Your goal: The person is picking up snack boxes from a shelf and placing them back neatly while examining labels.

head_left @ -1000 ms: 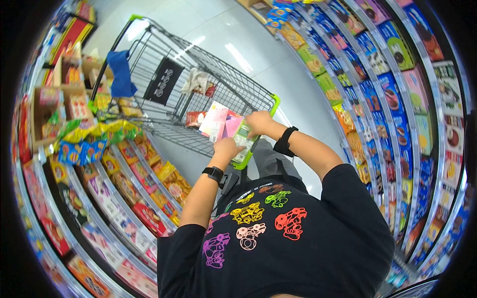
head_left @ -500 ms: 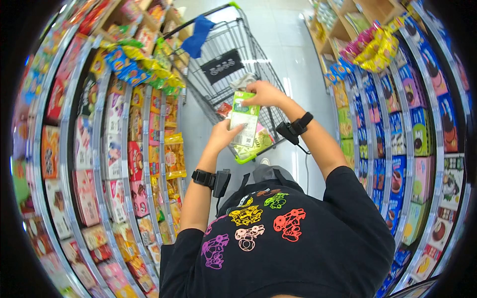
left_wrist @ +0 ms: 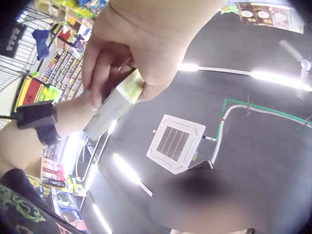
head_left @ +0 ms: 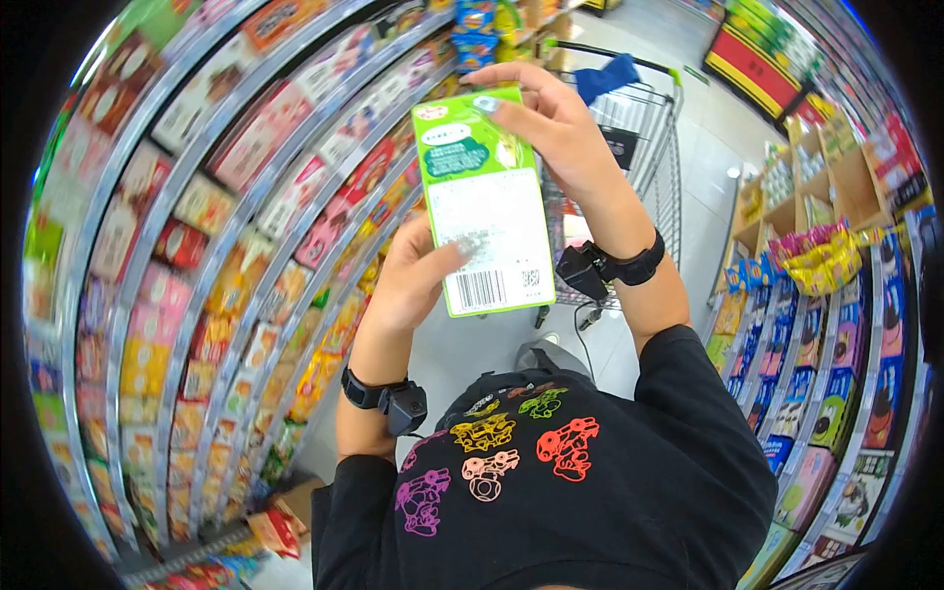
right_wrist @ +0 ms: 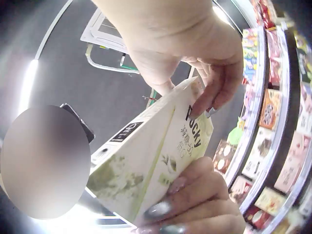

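Observation:
A green and white Pocky box [head_left: 492,221] is held up in front of the chest, its printed back with a barcode facing the head camera. My left hand [head_left: 411,270] grips its lower left side, thumb across the white panel. My right hand [head_left: 562,128] pinches the top right corner, thumb on the green face and fingers behind. In the right wrist view the box front [right_wrist: 161,156] shows the Pocky lettering, with fingers of both hands against it. The left wrist view catches the box [left_wrist: 114,105] edge-on beneath the left hand [left_wrist: 141,44].
A wire shopping cart [head_left: 654,147] with a blue cloth [head_left: 607,79] on its handle stands beyond the right forearm. Shelves of boxed snacks [head_left: 211,324] line the left, and more shelves [head_left: 836,334] the right. Snack bags [head_left: 816,261] hang at the right shelf end.
Both hands have raised the box out of the cart and up toward the head camera. The view has swung left, so the cart now appears at the upper right.

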Demonstrator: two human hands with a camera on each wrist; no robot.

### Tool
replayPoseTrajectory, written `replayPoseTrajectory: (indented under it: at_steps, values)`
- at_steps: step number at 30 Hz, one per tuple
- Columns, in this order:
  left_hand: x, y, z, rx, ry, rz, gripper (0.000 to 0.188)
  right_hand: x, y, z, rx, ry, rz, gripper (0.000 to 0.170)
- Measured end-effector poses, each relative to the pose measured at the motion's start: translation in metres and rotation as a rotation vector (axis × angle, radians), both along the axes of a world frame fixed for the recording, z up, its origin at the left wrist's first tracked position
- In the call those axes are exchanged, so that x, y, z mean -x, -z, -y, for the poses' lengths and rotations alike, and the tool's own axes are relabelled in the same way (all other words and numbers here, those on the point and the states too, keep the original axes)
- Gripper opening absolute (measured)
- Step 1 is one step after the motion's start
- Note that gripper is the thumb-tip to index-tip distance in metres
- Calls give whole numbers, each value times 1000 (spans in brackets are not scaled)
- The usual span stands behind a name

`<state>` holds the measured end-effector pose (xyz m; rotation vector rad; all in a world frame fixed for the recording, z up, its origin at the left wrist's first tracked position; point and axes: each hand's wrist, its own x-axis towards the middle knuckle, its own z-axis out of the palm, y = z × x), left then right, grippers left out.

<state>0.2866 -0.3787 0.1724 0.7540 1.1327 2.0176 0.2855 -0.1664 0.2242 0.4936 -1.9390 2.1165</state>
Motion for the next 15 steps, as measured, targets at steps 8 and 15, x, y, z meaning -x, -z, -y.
replayPoseTrajectory:
  at_steps: [8, 15]
  values:
    - [-76, -20, 126, -90, -238, 50, 37, -35, 20, 145, 479, -784, 98, 52]
    - [-117, -26, 191, -366, -119, 316, 47, -56, 6, 245, 482, -910, 294, 81]
